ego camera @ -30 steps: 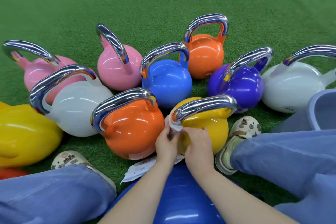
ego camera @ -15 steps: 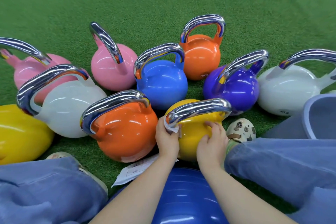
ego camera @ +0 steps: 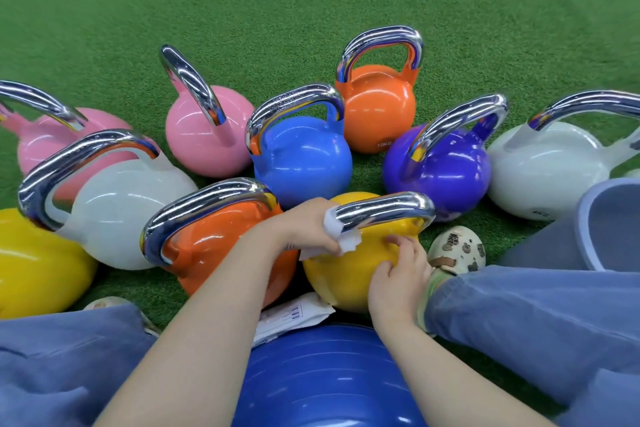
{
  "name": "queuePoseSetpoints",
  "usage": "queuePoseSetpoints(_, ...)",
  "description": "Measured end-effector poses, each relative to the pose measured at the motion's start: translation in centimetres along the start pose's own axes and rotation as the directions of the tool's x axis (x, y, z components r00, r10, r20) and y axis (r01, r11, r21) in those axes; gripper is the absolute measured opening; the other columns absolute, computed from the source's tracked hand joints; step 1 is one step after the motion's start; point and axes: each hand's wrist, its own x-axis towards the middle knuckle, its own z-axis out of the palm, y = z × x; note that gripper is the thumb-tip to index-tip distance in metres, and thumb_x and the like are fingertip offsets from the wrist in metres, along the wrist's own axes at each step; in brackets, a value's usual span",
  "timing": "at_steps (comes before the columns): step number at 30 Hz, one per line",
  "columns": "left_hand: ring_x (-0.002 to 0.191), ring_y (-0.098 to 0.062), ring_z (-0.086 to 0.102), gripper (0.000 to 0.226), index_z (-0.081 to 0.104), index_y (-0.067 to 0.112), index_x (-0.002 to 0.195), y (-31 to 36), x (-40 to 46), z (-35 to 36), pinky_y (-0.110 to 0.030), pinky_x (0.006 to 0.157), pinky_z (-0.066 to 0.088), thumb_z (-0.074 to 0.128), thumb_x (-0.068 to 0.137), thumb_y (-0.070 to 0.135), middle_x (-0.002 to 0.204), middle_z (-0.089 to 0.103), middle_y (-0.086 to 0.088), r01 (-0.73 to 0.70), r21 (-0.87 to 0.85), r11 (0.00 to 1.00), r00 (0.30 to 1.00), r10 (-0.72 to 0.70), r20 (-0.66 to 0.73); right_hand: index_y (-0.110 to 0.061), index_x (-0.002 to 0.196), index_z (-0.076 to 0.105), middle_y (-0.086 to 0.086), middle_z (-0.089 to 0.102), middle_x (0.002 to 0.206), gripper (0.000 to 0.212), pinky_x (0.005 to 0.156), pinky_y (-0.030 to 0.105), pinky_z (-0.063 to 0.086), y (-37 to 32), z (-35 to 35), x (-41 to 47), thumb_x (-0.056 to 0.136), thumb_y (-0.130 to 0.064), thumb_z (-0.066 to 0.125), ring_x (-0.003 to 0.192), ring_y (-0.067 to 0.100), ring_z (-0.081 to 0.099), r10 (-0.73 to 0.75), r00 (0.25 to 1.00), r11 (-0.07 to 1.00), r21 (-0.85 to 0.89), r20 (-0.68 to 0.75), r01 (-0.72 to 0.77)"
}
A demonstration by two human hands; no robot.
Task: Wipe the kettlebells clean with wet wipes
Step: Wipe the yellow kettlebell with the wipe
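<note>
A yellow kettlebell (ego camera: pixel 349 274) with a chrome handle (ego camera: pixel 384 210) stands right in front of me. My left hand (ego camera: pixel 308 229) grips a white wet wipe (ego camera: pixel 341 236) wrapped around the handle's left end. My right hand (ego camera: pixel 398 274) rests flat on the yellow body's right side with fingers spread, steadying it. A pack of wet wipes (ego camera: pixel 294 317) lies on the turf under my left forearm.
Several kettlebells crowd around on green turf: orange (ego camera: pixel 221 243) at left, blue (ego camera: pixel 301 159) and purple (ego camera: pixel 440 166) behind, white (ego camera: pixel 543 166) at right. A blue exercise ball (ego camera: pixel 322 378) is between my knees. A grey-blue tub (ego camera: pixel 609 222) stands at right.
My left hand slid the wipe up onto the handle's left end. My right hand moved from beside the left hand to the right side of the yellow body.
</note>
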Motion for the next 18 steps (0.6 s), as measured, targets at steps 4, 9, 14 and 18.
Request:
queuePoseSetpoints(4, 0.077, -0.017, 0.058, 0.018, 0.054, 0.020, 0.082, 4.3, 0.8, 0.5, -0.029, 0.063, 0.043, 0.069, 0.077, 0.030, 0.078, 0.066, -0.001, 0.037, 0.288, 0.957, 0.995, -0.009, -0.097, -0.011, 0.108, 0.060, 0.008, 0.049, 0.130, 0.034, 0.093, 0.025, 0.024, -0.3, 0.3, 0.4, 0.083, 0.006, 0.045, 0.117, 0.030, 0.040, 0.059, 0.998, 0.997, 0.056, -0.034, -0.057)
queuePoseSetpoints(9, 0.105, -0.027, 0.057, 0.027, 0.052, 0.017, 0.112, 8.0, 2.8, 2.6, -0.030, 0.067, 0.034, 0.057, 0.086, 0.023, 0.113, 0.059, -0.004, 0.145, 0.612, 0.777, 0.958, 0.043, -0.282, -0.014, 0.096, 0.061, 0.011, 0.061, 0.106, 0.032, 0.092, 0.037, 0.042, -0.7, -0.5, 2.6, 0.083, 0.006, 0.039, 0.103, 0.029, 0.054, 0.358, 0.932, 0.871, 0.380, -0.061, -0.310)
queuePoseSetpoints(14, 0.102, -0.030, 0.058, 0.026, 0.057, 0.011, 0.110, 11.7, 5.2, 4.4, -0.026, 0.062, 0.034, 0.050, 0.085, 0.010, 0.113, 0.061, -0.007, 0.147, 0.658, 0.739, 0.969, 0.025, -0.245, -0.015, 0.099, 0.058, 0.006, 0.057, 0.106, 0.032, 0.086, 0.030, 0.042, -1.3, -2.8, 5.0, 0.086, 0.005, 0.036, 0.096, 0.022, 0.052, 0.588, 0.805, 0.659, 0.624, -0.079, -0.420)
queuePoseSetpoints(18, 0.109, -0.026, 0.057, 0.028, 0.060, 0.013, 0.115, 12.9, 7.2, 5.9, -0.031, 0.077, 0.044, 0.047, 0.090, 0.011, 0.118, 0.060, -0.004, 0.120, 0.802, 0.585, 0.990, -0.007, -0.144, -0.008, 0.106, 0.059, 0.004, 0.056, 0.103, 0.031, 0.083, 0.024, 0.038, -2.4, -5.5, 6.4, 0.088, 0.004, 0.036, 0.095, 0.017, 0.049, 0.602, 0.788, 0.621, 0.695, -0.129, -0.361)
